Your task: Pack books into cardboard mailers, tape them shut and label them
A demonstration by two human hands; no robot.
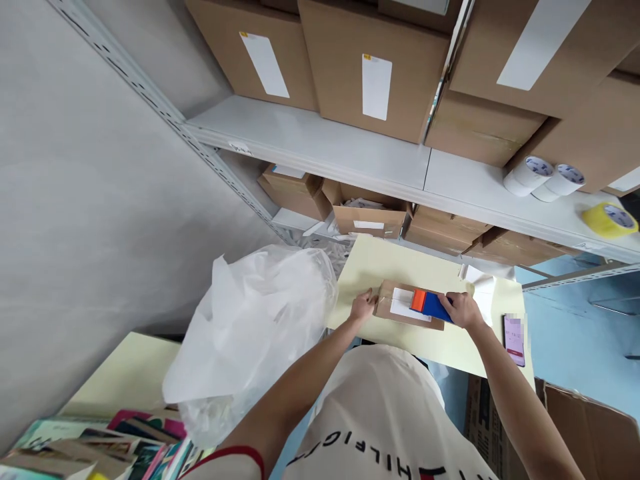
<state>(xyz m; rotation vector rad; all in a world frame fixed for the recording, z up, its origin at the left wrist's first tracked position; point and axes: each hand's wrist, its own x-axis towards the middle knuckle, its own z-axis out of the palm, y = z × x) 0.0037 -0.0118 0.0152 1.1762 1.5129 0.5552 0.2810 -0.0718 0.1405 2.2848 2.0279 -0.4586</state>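
Note:
A small cardboard box (387,308) with a white label (406,303) lies on a pale yellow table (390,259) in front of me. My left hand (363,305) grips the box's left end, fingers closed at its edge. In my right hand (461,311) is a blue and orange tape dispenser (437,307), held over the right half of the box. Its orange end covers part of the label. Whether tape is running from it, I cannot make out.
White paper (483,290) and a phone (514,339) lie at the table's right. A bulging plastic bag (255,320) stands left, near books (145,433). Beyond the table, a shelf (310,137) carries large cartons (373,40) and tape rolls (529,175). An open carton (590,427) stands lower right.

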